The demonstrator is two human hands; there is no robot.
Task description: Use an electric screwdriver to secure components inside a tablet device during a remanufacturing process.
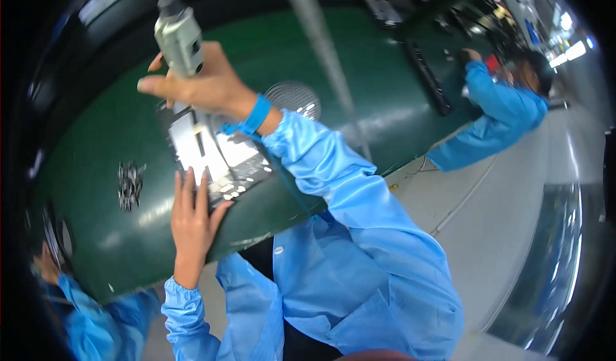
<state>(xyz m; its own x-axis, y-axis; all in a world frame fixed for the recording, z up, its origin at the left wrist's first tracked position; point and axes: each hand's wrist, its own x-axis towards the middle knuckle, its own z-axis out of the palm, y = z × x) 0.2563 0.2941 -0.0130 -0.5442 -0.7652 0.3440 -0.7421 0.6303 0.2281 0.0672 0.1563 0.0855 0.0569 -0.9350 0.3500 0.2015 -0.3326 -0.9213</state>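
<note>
My right hand (204, 86) is raised over the workpiece, round the lower end of a pale electric screwdriver (178, 37) that hangs from a dark cable. Its thumb stretches out to the left, and part of its grip is hidden behind the tool. On the table lies a flat device assembly (246, 162) with a dark frame, white plates and shiny metallic patches. My left hand (194, 217) rests flat on its near left edge, fingers spread. A blue band (258, 113) with a cord circles my right wrist.
A perforated round dish (294, 99) stands behind the assembly on the green table (250, 47). Left lies a cluster of small dark parts (130, 186). A blurred pole (321, 40) crosses the view. Co-workers in blue sleeves are right (504, 108) and lower left (96, 322); a long black part (428, 79) lies right.
</note>
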